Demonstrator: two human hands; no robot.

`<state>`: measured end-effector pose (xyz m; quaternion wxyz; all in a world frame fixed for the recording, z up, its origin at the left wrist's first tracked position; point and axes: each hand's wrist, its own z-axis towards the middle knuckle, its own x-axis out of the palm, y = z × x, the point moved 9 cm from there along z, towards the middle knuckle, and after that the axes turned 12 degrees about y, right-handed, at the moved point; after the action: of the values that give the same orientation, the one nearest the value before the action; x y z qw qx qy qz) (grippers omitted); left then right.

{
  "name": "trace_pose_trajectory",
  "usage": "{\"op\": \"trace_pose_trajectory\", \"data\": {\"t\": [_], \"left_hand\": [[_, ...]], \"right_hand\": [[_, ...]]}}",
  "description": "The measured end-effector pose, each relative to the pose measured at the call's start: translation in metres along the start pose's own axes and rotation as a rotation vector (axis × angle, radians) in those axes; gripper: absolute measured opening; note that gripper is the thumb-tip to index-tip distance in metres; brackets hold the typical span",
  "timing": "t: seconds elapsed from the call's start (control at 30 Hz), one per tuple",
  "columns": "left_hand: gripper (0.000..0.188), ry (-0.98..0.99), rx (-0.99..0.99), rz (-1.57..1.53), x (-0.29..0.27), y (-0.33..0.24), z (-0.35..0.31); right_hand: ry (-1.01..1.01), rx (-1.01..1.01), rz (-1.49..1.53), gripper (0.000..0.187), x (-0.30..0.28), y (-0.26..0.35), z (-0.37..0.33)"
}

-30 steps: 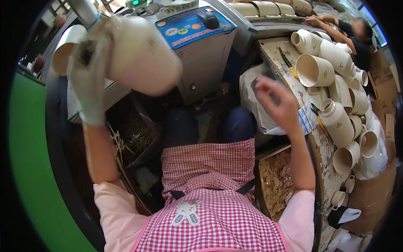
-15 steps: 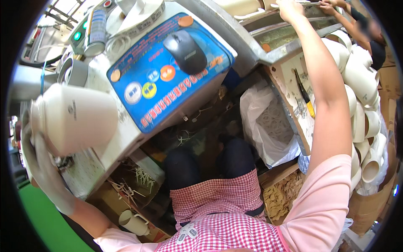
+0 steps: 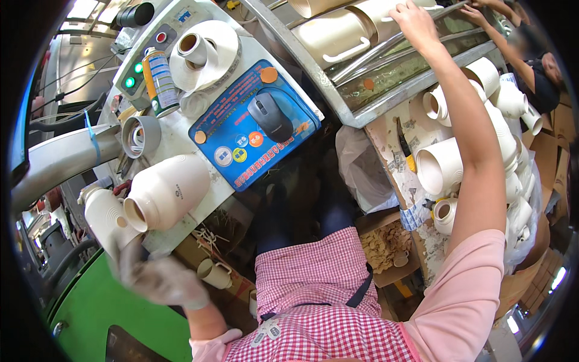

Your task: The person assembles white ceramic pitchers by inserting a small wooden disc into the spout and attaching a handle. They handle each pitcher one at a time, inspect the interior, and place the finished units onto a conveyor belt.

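No longer against the gloved left hand [image 3: 160, 279], the jar [image 3: 175, 187] lies ahead of it on the table [image 3: 178, 136]; the hand blurs near a second jar [image 3: 107, 216], grip impossible to tell; the right hand [image 3: 416, 25] stays at the trough [image 3: 386, 101], its hold also unclear.

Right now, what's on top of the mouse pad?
A dark mouse and two orange discs on the blue pad. The surface beneath them is covered.
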<state>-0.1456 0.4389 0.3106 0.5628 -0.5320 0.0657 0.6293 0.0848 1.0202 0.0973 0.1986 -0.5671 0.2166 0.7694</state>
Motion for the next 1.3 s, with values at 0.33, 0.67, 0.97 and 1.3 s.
{"op": "trace_pose_trajectory", "data": {"t": [0.33,0.67,0.97,1.3], "left_hand": [[0.058,0.807,0.335,0.145,0.418,-0.097,0.092],[0.041,1.008,0.318,0.199,0.456,-0.099,0.133],[0.034,0.979,0.392,0.021,0.482,-0.111,0.144],[0.04,1.081,0.282,0.135,0.505,-0.153,0.178]], "right_hand": [[0.341,-0.205,-0.45,0.015,0.073,0.003,0.025],[0.818,-0.263,-0.096,0.01,0.039,0.025,0.02],[0.886,-0.242,-0.276,0.026,0.048,0.047,0.024],[0.97,0.095,-0.436,0.016,-0.033,0.003,0.044]]}}
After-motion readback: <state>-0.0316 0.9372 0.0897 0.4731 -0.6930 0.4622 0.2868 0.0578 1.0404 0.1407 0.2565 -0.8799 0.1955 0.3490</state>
